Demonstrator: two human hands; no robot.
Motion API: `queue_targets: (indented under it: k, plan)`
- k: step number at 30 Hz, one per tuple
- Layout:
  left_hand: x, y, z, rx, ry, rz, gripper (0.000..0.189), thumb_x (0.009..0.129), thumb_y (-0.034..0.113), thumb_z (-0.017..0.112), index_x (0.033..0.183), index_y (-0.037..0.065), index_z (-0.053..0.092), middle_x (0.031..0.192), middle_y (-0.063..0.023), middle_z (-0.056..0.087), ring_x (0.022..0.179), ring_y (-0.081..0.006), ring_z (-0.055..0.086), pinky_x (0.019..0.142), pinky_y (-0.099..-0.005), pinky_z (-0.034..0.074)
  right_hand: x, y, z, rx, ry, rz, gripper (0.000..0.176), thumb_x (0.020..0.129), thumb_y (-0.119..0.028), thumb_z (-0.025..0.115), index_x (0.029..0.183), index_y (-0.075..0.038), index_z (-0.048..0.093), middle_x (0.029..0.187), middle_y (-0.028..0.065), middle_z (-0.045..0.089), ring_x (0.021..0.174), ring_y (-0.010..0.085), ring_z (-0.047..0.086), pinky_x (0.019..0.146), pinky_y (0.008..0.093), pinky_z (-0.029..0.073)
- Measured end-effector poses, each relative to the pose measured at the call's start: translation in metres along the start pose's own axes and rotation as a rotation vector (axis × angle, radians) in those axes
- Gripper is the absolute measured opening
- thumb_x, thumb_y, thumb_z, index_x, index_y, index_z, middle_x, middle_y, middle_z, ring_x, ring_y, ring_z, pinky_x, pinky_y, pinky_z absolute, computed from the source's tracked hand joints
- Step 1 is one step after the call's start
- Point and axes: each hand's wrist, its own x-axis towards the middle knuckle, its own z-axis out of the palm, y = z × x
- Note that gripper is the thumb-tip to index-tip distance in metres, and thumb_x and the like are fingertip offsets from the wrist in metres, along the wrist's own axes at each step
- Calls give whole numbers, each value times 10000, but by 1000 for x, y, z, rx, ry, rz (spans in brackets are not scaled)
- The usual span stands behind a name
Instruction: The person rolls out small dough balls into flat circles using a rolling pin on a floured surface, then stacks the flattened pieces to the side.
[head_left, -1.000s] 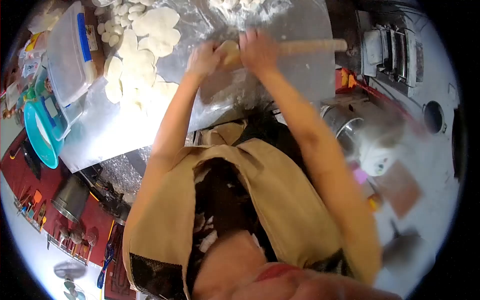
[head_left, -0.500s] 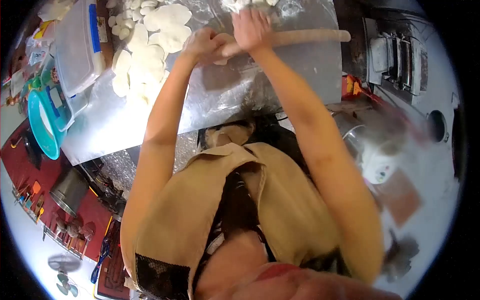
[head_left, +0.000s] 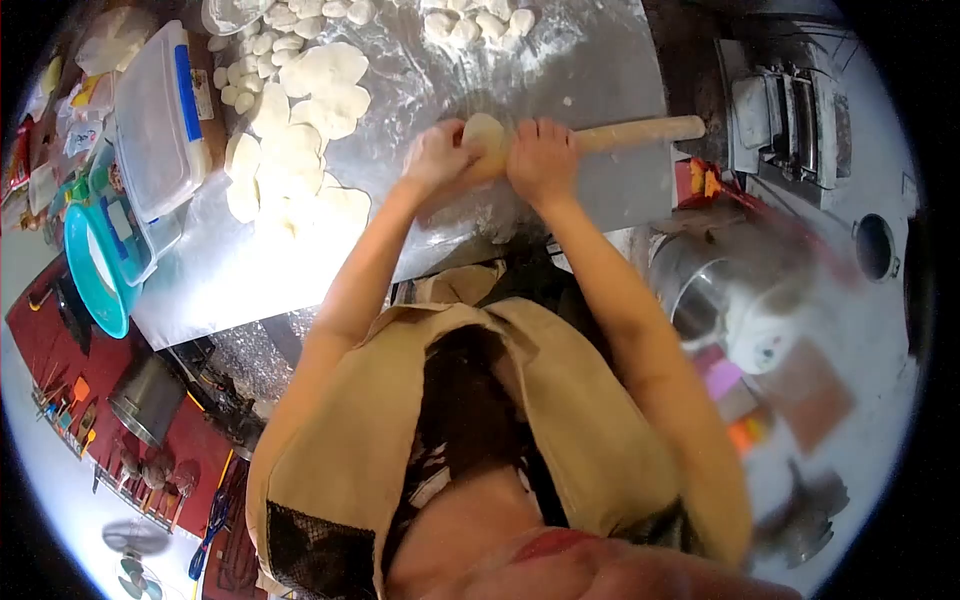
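My right hand (head_left: 542, 162) is closed over a wooden rolling pin (head_left: 640, 132), whose free end points right across the floured metal table. A small flattened dough piece (head_left: 484, 134) shows between my hands, against the far side of the pin. My left hand (head_left: 436, 156) has its curled fingers at the left edge of that dough piece; its fingertips are partly hidden. Left of my hands, rolled dough rounds (head_left: 292, 155) lie overlapping in a pile. Small dough balls (head_left: 286, 42) lie beyond them, and more floury dough lumps (head_left: 478, 27) sit at the far side.
A lidded clear plastic box (head_left: 150, 120) and a teal basin (head_left: 98, 275) stand at the table's left edge. The metal table (head_left: 420, 235) ends close to my apron. A metal pot (head_left: 700, 300) is down on the right.
Both hands and the rolling pin have come nearer to my body and slightly right. The dough piece now shows beyond the pin; before, dough showed on its near side.
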Motion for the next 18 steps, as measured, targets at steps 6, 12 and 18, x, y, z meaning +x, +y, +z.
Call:
queue_targets:
  k: [6, 12, 18]
  plan:
    - [25, 13, -39, 64, -66, -114, 289, 787, 293, 638, 906, 32, 680, 723, -170, 646, 634, -240, 626, 617, -384, 479, 62, -2, 31, 140, -7, 40, 276, 884, -302, 476, 952, -60, 591, 909, 139, 582, 892, 344, 547, 842, 510, 381]
    - [-9, -2, -25, 24, -15, -177, 258, 758, 187, 623, 974, 53, 669, 820, -178, 670, 747, -285, 659, 665, -363, 495, 22, -20, 22, -28, -56, -20, 321, 902, -351, 439, 967, -71, 584, 994, 148, 591, 984, 317, 555, 820, 450, 427]
    - [-4, -36, -47, -13, 7, -187, 259, 768, 202, 625, 971, 49, 672, 854, -172, 674, 761, -261, 663, 681, -352, 499, 40, -25, 1, -86, -236, -248, 191, 862, -287, 506, 811, -117, 576, 829, 102, 559, 822, 279, 556, 699, 393, 421]
